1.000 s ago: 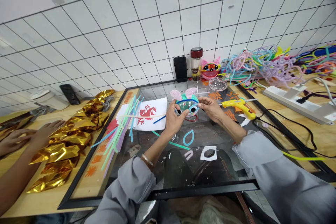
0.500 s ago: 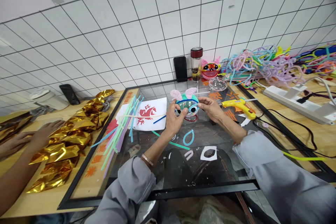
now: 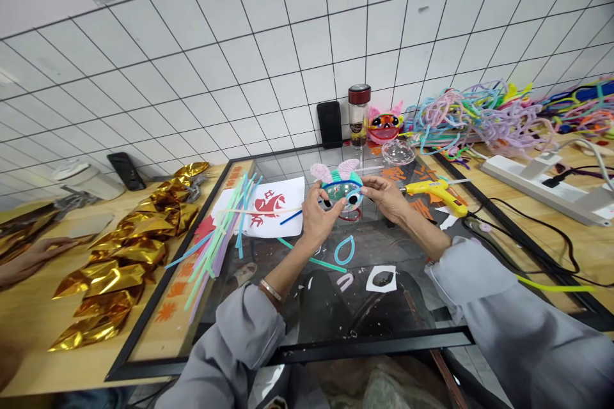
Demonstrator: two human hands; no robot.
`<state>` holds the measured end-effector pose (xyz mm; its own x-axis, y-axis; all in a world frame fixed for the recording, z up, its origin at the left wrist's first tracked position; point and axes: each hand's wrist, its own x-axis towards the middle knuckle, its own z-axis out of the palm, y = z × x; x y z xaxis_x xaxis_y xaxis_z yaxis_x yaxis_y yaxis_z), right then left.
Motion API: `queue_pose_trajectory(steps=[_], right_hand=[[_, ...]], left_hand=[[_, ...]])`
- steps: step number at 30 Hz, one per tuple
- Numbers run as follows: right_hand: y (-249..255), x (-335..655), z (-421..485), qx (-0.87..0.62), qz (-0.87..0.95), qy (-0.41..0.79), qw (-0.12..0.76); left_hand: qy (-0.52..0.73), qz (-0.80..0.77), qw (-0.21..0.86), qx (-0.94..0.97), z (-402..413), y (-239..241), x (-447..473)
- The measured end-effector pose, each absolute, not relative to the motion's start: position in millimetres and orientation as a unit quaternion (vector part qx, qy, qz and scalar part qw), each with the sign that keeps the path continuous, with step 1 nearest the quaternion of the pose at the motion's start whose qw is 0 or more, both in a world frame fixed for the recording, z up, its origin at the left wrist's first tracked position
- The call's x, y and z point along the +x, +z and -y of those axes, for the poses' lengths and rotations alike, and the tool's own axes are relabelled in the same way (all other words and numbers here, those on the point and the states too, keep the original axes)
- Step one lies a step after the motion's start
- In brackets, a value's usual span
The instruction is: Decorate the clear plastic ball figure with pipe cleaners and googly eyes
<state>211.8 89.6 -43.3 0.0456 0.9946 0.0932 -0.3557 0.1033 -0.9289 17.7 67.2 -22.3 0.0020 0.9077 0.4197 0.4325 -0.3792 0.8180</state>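
Note:
Between my hands, above the glass-topped table, is a clear round animal-face craft (image 3: 339,190) trimmed with pipe cleaners. It has pink ears, a teal top, a dark blue strip and black-and-white eyes. My left hand (image 3: 321,214) grips its left and lower edge, the thumb across the front near one eye. At the right edge, beside the other eye, my right hand (image 3: 385,197) pinches with thumb and fingers; its exact contact is partly hidden. A teardrop-shaped blue pipe cleaner loop (image 3: 344,250) and a white card with a hole (image 3: 381,279) lie below on the glass.
Right of my hands lies a yellow glue gun (image 3: 439,193), near a power strip (image 3: 547,192). Pipe cleaners (image 3: 215,249) cross a paper with a red cutout (image 3: 271,204) on the left. Behind stand a phone (image 3: 329,124), a bottle (image 3: 359,118) and a finished pink face (image 3: 385,126). Another person's hand (image 3: 38,259) rests far left.
At the far left, the other person's nearer arm has pulled back from the gold foil, leaving one hand plainly visible. My hands and the craft have hardly moved.

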Motion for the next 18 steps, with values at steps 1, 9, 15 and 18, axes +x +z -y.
queue_pose_trajectory(steps=[1, 9, 15, 18], right_hand=[[-43.1, 211.7, -89.5, -0.382, 0.418, 0.55, 0.614], [-43.6, 212.0, -90.0, -0.386, 0.416, 0.548, 0.615], [-44.5, 211.4, -90.3, -0.385, 0.416, 0.546, 0.617], [-44.4, 210.5, -90.1, -0.385, 0.414, 0.545, 0.62]], left_hand=[[0.496, -0.504, 0.241, 0.665, -67.1, -22.0, 17.7], [0.492, -0.513, 0.239, 0.661, -65.8, -19.6, 18.8], [0.493, -0.517, 0.229, 0.662, -65.7, -17.6, 19.3], [0.491, -0.516, 0.222, 0.666, -65.6, -17.3, 19.6]])
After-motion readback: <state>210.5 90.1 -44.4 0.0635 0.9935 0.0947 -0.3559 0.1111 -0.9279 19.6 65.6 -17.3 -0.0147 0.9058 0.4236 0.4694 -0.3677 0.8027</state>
